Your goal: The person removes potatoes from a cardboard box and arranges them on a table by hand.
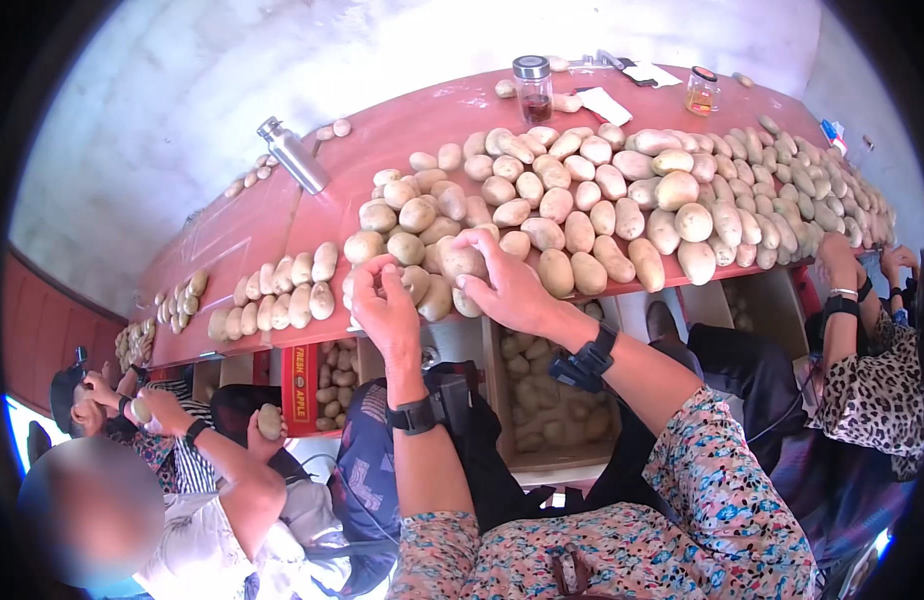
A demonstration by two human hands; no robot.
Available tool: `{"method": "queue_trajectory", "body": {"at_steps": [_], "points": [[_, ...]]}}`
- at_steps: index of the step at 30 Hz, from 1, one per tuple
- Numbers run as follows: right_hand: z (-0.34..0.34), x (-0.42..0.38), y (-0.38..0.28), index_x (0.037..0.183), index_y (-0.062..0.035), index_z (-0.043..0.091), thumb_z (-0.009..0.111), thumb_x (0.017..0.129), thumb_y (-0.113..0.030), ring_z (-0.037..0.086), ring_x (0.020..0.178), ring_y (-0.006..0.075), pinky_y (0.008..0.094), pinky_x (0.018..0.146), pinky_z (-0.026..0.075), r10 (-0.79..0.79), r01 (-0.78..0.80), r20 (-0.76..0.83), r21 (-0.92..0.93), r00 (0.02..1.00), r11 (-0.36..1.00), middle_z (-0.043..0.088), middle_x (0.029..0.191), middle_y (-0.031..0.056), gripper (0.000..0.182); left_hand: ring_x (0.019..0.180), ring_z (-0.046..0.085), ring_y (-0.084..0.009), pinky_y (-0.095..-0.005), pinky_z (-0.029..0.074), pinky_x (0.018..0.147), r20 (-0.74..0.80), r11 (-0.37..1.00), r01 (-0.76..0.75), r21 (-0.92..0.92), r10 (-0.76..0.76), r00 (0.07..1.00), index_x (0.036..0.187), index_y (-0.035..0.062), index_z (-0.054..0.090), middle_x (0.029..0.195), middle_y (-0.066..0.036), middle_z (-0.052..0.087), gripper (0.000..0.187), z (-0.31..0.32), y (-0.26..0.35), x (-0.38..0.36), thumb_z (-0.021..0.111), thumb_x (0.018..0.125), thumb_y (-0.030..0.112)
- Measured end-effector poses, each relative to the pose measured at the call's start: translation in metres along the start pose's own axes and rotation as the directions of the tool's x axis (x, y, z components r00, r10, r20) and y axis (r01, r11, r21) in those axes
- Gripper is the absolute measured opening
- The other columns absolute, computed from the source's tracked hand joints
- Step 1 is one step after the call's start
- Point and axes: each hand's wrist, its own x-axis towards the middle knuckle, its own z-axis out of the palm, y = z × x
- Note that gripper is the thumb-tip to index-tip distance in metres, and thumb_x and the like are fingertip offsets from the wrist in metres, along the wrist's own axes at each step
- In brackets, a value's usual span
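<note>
My right hand is wrapped round a potato over the near edge of the red table. Just to its left, my left hand is raised with its fingers curled in toward the thumb; whatever lies between them, if anything, is too small to make out. A pile of potatoes rises directly behind both hands. Beneath my forearms, an open box of potatoes stands between my knees.
Potatoes in rows lie left of my hands, with a large spread to the right. Farther back stand a steel bottle and two jars. Co-workers sit on both sides; the left one holds potatoes. A red carton stands below the table.
</note>
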Motion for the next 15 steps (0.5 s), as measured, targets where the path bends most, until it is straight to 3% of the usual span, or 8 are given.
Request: {"method": "queue_trajectory", "body": {"at_steps": [1, 3, 4, 6, 9, 11, 13, 15], "points": [[-0.002, 0.003, -0.005, 0.128, -0.0066, 0.042, 0.057, 0.091, -0.012, 0.06, 0.086, 0.0213, 0.0313, 0.078, 0.048, -0.004, 0.004, 0.003, 0.003, 1.0, 1.0, 0.059, 0.094, 0.0104, 0.041, 0.074, 0.062, -0.0142, -0.0272, 0.051, 0.07, -0.01, 0.999, -0.015, -0.052, 0.014, 1.0, 0.104, -0.0003, 0.065, 0.089, -0.009, 0.066, 0.016, -0.001, 0.002, -0.001, 0.057, 0.092, 0.007], [-0.012, 0.008, -0.016, 0.13, -0.0069, 0.043, 0.056, 0.093, -0.015, 0.057, 0.073, 0.0122, 0.0253, 0.066, 0.048, 0.354, -0.461, 0.328, 0.352, 0.876, 0.814, 0.059, 0.092, 0.006, 0.041, 0.079, 0.06, -0.0122, -0.0263, 0.05, 0.07, 0.063, 0.993, -0.023, -0.115, 0.03, 0.998, 0.114, 0.0006, 0.062, 0.102, -0.008, 0.065, 0.024, -0.009, 0.004, -0.002, 0.059, 0.091, 0.007], [-0.018, 0.011, -0.017, 0.132, -0.0066, 0.043, 0.052, 0.096, -0.019, 0.051, 0.064, 0.0053, 0.0203, 0.058, 0.044, 0.316, -0.475, 0.401, 0.4, 0.86, 0.784, 0.058, 0.091, 0.0026, 0.039, 0.079, 0.058, -0.0102, -0.0242, 0.048, 0.071, 0.225, 0.989, -0.012, -0.148, 0.046, 0.973, 0.12, 0.002, 0.059, 0.099, -0.006, 0.064, 0.029, -0.014, 0.012, -0.003, 0.059, 0.092, 0.007], [-0.019, 0.016, 0.0, 0.132, -0.0062, 0.043, 0.049, 0.098, -0.02, 0.05, 0.063, 0.0055, 0.0205, 0.057, 0.044, 0.289, -0.505, 0.451, 0.49, 0.844, 0.711, 0.058, 0.09, 0.0027, 0.037, 0.08, 0.055, -0.0066, -0.021, 0.046, 0.069, 0.494, 0.983, -0.065, -0.169, 0.142, 0.858, 0.132, 0.0059, 0.053, 0.099, -0.003, 0.061, 0.045, -0.017, 0.012, -0.004, 0.063, 0.088, 0.006], [-0.019, 0.015, 0.008, 0.131, -0.004, 0.044, 0.043, 0.103, -0.025, 0.052, 0.062, 0.0064, 0.0209, 0.056, 0.044, 0.301, -0.533, 0.457, 0.559, 0.837, 0.635, 0.058, 0.091, 0.0035, 0.036, 0.082, 0.051, -0.0098, -0.0246, 0.045, 0.072, 0.585, 0.982, 0.076, -0.171, 0.039, 0.81, 0.127, 0.0039, 0.056, 0.109, -0.002, 0.058, 0.049, -0.014, 0.019, -0.009, 0.071, 0.081, 0.006], [-0.018, 0.016, 0.005, 0.129, -0.0029, 0.047, 0.043, 0.103, -0.029, 0.055, 0.064, 0.0069, 0.0206, 0.057, 0.045, 0.419, -0.554, 0.364, 0.507, 0.832, 0.66, 0.061, 0.091, 0.0045, 0.037, 0.08, 0.055, -0.0168, -0.0303, 0.047, 0.074, 0.548, 0.992, 0.067, -0.104, 0.001, 0.837, 0.122, 0.0026, 0.057, 0.107, -0.005, 0.059, 0.048, -0.008, 0.017, -0.011, 0.073, 0.077, 0.007], [-0.022, 0.017, 0.005, 0.126, -0.0022, 0.049, 0.044, 0.103, -0.029, 0.058, 0.066, 0.0072, 0.0204, 0.058, 0.047, 0.452, -0.569, 0.346, 0.487, 0.822, 0.663, 0.063, 0.09, 0.0053, 0.036, 0.081, 0.058, -0.0282, -0.0382, 0.049, 0.073, 0.289, 0.922, -0.281, 0.267, 0.201, 0.936, 0.107, 0.0015, 0.057, 0.103, -0.011, 0.058, 0.039, 0.0, 0.015, -0.013, 0.075, 0.073, 0.009], [-0.028, 0.017, 0.01, 0.123, -0.0009, 0.051, 0.046, 0.102, -0.028, 0.057, 0.067, 0.0072, 0.0206, 0.059, 0.047, 0.468, -0.504, 0.19, 0.392, 0.863, 0.77, 0.065, 0.088, 0.0055, 0.035, 0.085, 0.057, -0.0324, -0.0419, 0.047, 0.075, 0.272, 0.887, -0.288, 0.361, 0.195, 0.942, 0.101, 0.0024, 0.055, 0.101, -0.013, 0.057, 0.037, 0.004, 0.017, -0.013, 0.076, 0.071, 0.01]]}}
